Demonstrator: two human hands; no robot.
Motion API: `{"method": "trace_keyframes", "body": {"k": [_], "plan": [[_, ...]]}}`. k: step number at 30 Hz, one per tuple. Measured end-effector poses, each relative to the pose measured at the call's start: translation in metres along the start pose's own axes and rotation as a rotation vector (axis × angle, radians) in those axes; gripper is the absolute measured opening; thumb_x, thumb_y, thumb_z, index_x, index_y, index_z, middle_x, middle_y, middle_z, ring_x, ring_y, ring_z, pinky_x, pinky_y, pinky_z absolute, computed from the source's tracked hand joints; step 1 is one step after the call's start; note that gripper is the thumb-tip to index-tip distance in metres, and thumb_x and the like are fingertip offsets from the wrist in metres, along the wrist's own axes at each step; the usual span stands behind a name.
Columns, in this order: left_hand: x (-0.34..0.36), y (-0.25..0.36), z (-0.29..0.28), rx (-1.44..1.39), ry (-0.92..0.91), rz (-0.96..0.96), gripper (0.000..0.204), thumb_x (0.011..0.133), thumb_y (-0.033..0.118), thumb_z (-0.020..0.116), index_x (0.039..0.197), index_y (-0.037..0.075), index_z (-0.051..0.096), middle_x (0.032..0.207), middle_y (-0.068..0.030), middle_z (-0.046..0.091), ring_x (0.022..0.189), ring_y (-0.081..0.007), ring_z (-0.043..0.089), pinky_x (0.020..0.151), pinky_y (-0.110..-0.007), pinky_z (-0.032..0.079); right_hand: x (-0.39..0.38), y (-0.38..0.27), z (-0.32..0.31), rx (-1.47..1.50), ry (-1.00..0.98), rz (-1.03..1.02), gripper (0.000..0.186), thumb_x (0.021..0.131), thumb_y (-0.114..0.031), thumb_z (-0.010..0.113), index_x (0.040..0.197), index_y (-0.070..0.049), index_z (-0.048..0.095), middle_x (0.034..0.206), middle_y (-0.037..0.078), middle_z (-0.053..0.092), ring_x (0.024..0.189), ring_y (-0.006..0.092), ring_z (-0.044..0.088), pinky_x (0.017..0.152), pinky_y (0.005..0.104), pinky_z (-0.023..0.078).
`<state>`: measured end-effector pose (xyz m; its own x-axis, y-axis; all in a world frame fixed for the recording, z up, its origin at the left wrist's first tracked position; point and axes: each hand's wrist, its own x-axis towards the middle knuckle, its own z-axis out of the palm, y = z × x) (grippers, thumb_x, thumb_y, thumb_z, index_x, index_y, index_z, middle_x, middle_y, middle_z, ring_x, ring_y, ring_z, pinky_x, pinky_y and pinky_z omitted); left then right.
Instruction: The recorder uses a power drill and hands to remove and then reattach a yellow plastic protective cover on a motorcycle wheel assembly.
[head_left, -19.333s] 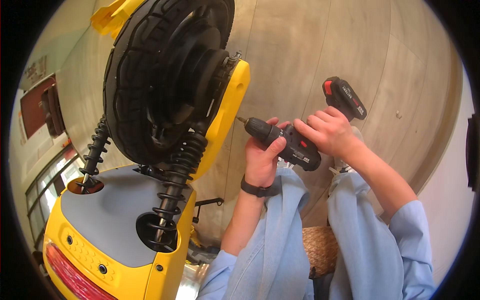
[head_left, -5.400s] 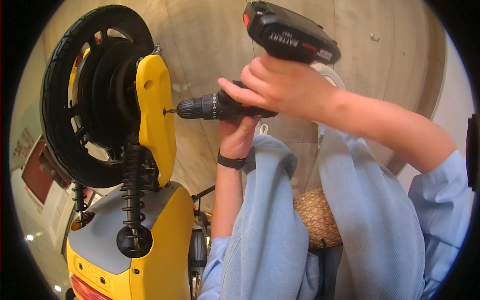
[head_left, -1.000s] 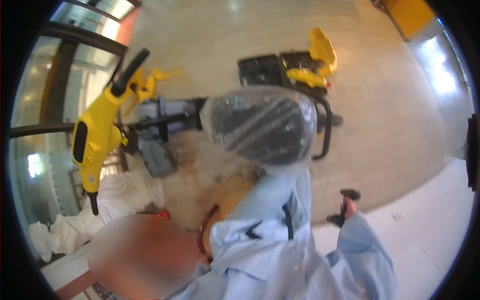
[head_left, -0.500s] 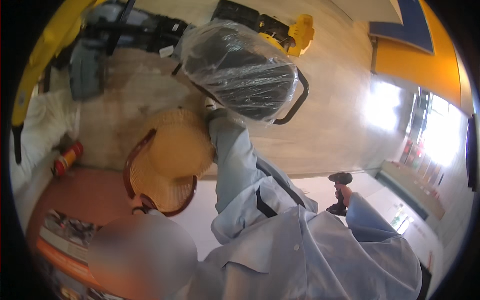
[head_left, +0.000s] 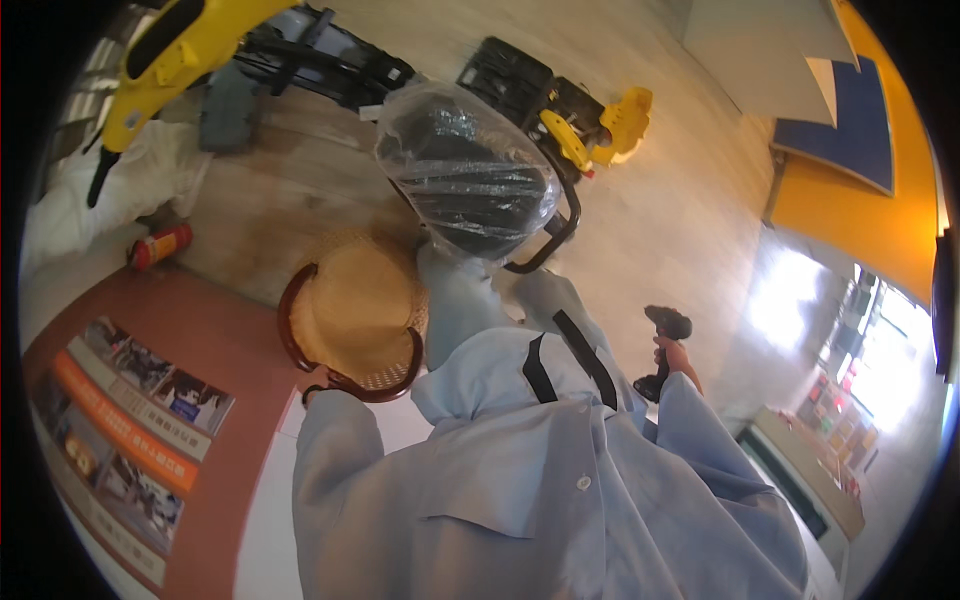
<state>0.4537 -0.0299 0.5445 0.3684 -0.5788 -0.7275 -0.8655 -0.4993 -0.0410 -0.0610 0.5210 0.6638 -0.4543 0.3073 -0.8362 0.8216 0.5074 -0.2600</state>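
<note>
My right hand (head_left: 673,355) is closed on a black cordless drill (head_left: 662,328), held beside my body at the right. My left hand (head_left: 316,378) grips the curved wooden rail of a wicker chair (head_left: 345,300) at the lower left. Beyond the chair stands a scooter, with its black seat (head_left: 460,170) covered in clear plastic and a bent black bar along its right side. Its yellow handlebar housing (head_left: 165,55) is at the upper left.
A red fire extinguisher (head_left: 158,245) lies left of the chair, near white fabric (head_left: 110,180). A printed poster (head_left: 140,420) is below. Black cases (head_left: 500,80) and yellow panels (head_left: 622,120) are beyond the seat. A yellow-and-blue board (head_left: 840,170) is at the right.
Earlier both my hands held the drill at the scooter's rear wheel while I sat. Now I stand, drill in my right hand, left hand on the chair. The view has swung since a second ago.
</note>
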Motion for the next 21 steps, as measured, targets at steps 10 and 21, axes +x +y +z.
{"method": "trace_keyframes", "body": {"k": [10, 21], "plan": [[-0.198, -0.032, 0.143, -0.569, 0.136, 0.117, 0.073, 0.067, 0.021, 0.077, 0.128, -0.002, 0.046, 0.115, -0.0177, 0.064, 0.1, -0.031, 0.063, 0.085, -0.037, 0.05, 0.155, -0.013, -0.128, -0.304, 0.037, 0.034, 0.018, 0.072, -0.015, 0.07, 0.079, -0.002, 0.059, 0.056, 0.008, 0.053, 0.048, 0.0193, 0.053, 0.046, 0.033, 0.041], [-0.365, -0.06, 0.315, -0.861, 0.001, -0.28, 0.043, 0.072, 0.003, 0.068, 0.112, -0.004, 0.053, 0.101, -0.0166, 0.065, 0.092, -0.0272, 0.063, 0.082, -0.039, 0.051, 0.205, -0.107, -0.199, -0.568, 0.088, -0.123, 0.022, 0.074, -0.024, 0.067, 0.063, -0.007, 0.059, 0.052, 0.008, 0.052, 0.044, 0.0194, 0.047, 0.047, 0.0362, 0.037]]}}
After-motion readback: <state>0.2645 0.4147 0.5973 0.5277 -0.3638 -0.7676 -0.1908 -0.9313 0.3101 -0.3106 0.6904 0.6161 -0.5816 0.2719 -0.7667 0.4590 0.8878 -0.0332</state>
